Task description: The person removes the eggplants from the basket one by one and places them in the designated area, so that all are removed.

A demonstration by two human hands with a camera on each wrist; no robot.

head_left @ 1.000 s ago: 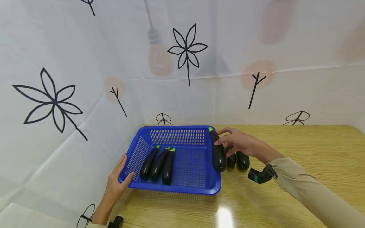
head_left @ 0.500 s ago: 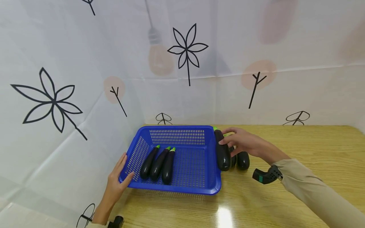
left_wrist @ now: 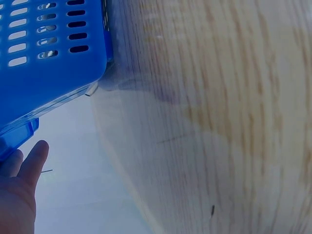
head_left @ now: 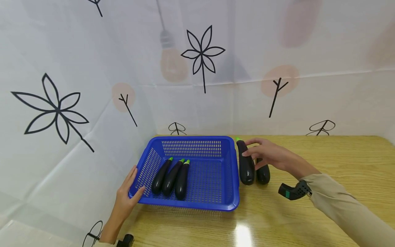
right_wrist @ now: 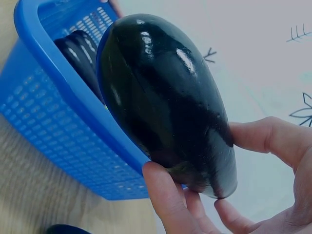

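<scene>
Head view: a blue basket is seen on a wooden table, and three eggplants lie side by side in its left half. The basket's near left corner is steadied by the left hand, whose straight fingers are laid along the rim with the thumb resting against the wall; nothing is enclosed by them. Just outside the basket's right wall, a fourth eggplant is gripped near its stem end by the right hand, fingers and thumb curled round it, as the right wrist view confirms. Whether this eggplant is raised off the table or resting on it cannot be told. Another dark eggplant lies on the table just beside it, partly hidden by the hand. Three pieces are judged to be already placed, one is in hand outside the basket, and at least one more is left on the table.
</scene>
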